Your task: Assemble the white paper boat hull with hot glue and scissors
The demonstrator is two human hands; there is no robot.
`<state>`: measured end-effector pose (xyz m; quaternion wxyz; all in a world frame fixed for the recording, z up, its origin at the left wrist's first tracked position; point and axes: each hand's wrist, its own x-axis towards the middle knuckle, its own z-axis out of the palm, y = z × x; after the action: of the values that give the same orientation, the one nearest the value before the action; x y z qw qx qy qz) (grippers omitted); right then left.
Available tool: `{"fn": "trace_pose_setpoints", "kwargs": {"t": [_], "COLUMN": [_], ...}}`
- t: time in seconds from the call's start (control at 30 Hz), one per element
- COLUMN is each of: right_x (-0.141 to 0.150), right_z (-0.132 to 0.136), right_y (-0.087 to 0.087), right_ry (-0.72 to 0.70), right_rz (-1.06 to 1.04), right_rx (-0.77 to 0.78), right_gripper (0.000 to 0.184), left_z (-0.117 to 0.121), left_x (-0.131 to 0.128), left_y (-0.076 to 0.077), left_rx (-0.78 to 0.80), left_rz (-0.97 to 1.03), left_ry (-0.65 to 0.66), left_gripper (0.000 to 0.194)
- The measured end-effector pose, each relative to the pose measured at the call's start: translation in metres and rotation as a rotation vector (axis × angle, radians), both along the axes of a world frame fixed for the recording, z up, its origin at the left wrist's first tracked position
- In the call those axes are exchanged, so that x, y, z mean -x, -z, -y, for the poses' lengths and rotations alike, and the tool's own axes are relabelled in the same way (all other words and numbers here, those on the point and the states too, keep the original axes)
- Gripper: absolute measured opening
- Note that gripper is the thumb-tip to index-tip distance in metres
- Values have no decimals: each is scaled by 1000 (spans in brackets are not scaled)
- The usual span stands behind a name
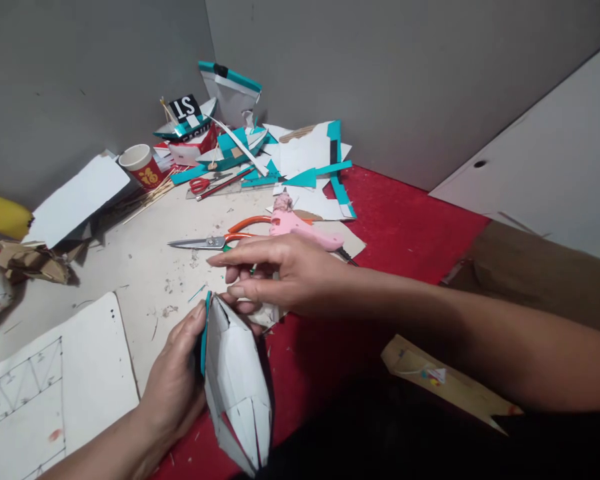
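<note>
My left hand grips a folded white cardboard boat-shaped piece with a teal edge, held upright near the table's front. My right hand reaches across from the right, its fingers pinching the top end of the same piece. Just behind my right hand lie orange-handled scissors and a pink glue gun.
A white sheet with pencil lines lies front left. A paper cup, red scissors, wooden sticks and teal-and-white cardboard scraps pile up at the back. A cardboard strip rests on the red mat at right.
</note>
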<state>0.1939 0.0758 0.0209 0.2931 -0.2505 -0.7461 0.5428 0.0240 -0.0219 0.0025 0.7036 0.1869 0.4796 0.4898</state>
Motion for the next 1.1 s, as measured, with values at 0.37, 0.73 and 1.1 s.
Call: {"fn": "trace_pose_setpoints", "kwargs": {"t": [0.37, 0.73, 1.1], "right_x": [5, 8, 12], "right_z": [-26, -27, -30], "right_y": [10, 16, 25], "right_ry": [-438, -376, -415], "right_rz": [-69, -69, -115], "right_rx": [370, 365, 414], "right_gripper": [28, 17, 10], "left_z": [-7, -9, -9], "left_x": [1, 0, 0], "left_y": [-1, 0, 3], "left_rx": [14, 17, 35], "left_rz": [-15, 5, 5], "left_ry": [83, 89, 100], "left_gripper": [29, 26, 26]}}
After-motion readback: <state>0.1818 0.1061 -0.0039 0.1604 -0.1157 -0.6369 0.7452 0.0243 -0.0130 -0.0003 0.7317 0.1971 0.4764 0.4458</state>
